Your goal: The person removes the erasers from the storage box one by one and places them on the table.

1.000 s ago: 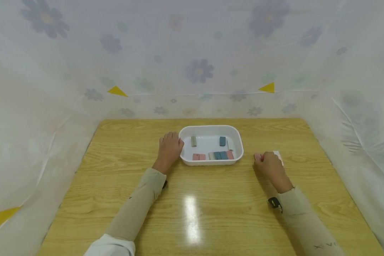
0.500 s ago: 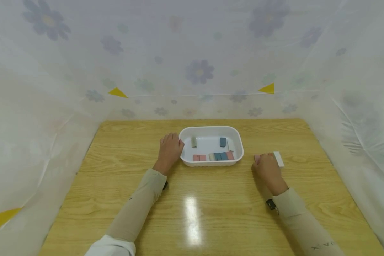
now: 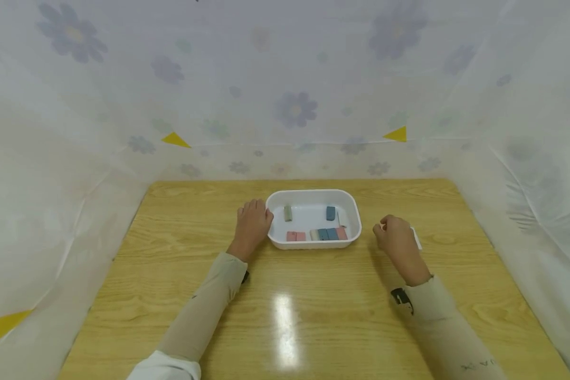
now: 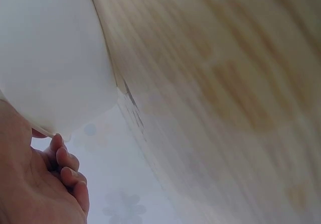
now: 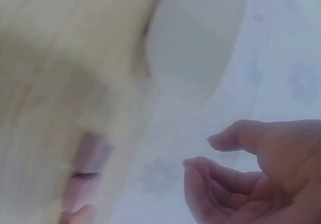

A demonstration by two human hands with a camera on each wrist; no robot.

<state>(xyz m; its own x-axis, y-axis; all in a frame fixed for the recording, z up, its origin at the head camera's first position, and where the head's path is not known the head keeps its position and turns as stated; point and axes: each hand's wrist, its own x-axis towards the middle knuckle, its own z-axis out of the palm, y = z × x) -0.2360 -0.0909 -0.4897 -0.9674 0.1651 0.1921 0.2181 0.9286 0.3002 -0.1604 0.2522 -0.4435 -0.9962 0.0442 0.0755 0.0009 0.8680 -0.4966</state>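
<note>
My left hand (image 3: pixel 253 224) holds the left end of a white tray (image 3: pixel 313 245), its fingers bent at the rim in the left wrist view. Inside the tray, pink blocks (image 3: pixel 296 236) and blue blocks (image 3: pixel 328 234) stand along the near wall, with a beige block (image 3: pixel 287 213) and another blue block (image 3: pixel 330 213) farther back. Right of the tray, my right hand (image 3: pixel 396 240) is raised over the table, fingers loosely bent. The right wrist view shows a gap between thumb and forefinger, with nothing in it. Blurred pink blocks (image 5: pixel 93 151) lie on the table below that hand.
A flat white piece (image 3: pixel 416 238) lies just right of my right hand, partly covered by it. Another thin white piece (image 3: pixel 341 219) leans inside the tray's right end. The wooden table (image 3: pixel 195 211) meets flower-patterned sheeting (image 3: pixel 294 108) at its back edge.
My right hand has shifted slightly left and lifted, its thumb and forefinger now apart from the pink block by it. That block is now hidden in the head view. My left hand stays at the tray.
</note>
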